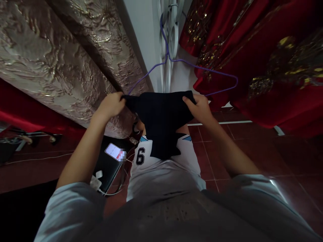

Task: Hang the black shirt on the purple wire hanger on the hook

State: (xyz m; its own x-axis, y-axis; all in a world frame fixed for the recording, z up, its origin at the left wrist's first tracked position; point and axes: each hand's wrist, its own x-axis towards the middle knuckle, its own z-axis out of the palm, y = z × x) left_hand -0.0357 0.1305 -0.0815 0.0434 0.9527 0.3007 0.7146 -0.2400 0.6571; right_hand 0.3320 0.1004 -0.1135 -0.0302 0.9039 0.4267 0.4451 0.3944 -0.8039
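Note:
A black or dark navy garment (164, 117) is stretched sideways in front of my lap; its exact kind cannot be made out. My left hand (114, 104) is closed on its left end, which is bunched at the fingers. At the upper right corner, my right hand (199, 107) pinches the cloth with the thumb on top. Just beyond the garment hangs a purple wire hanger (214, 71), hooked on a white metal stand (174, 38). The cloth hides much of the hanger's lower bar, so whether they touch is unclear.
Pink-beige embossed curtains (83, 57) hang on the left. Red fabric with gold sequins (252, 60) fills the right. Low on the left, a black surface (107, 173) bears a phone (113, 151), a white adapter (99, 174) and cables. Red tiles (227, 154) cover the floor.

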